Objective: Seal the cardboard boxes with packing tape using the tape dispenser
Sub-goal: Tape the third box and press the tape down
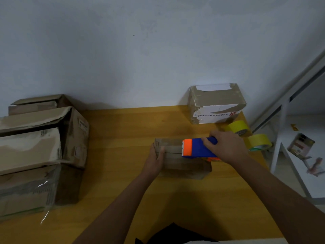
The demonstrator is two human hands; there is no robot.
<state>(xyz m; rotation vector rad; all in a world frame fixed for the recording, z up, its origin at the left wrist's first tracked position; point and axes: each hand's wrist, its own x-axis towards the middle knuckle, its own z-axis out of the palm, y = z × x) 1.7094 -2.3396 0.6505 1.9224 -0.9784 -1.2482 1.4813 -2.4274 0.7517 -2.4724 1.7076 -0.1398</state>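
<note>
Centre frame: small box [177, 159] on the table [123, 191]. Left hand [155, 161] braces its left end, fingers fairly straight. Right hand [226, 147] wraps the tape dispenser [197, 147] on the lid. Tape apparently follows the seam; keep steady pressure, keep the box braced. Spare rolls [249, 136] right.

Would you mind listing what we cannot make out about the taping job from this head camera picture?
- Tape roll inside the tape dispenser: hidden by its blue body and the right hand.
- Whether tape already lies along the small box seam: too dim and blurred.
- Left end of that box: covered by the left hand.
- Print on the far taped box: too small.
- Large boxes: cut off by the left edge.
</note>
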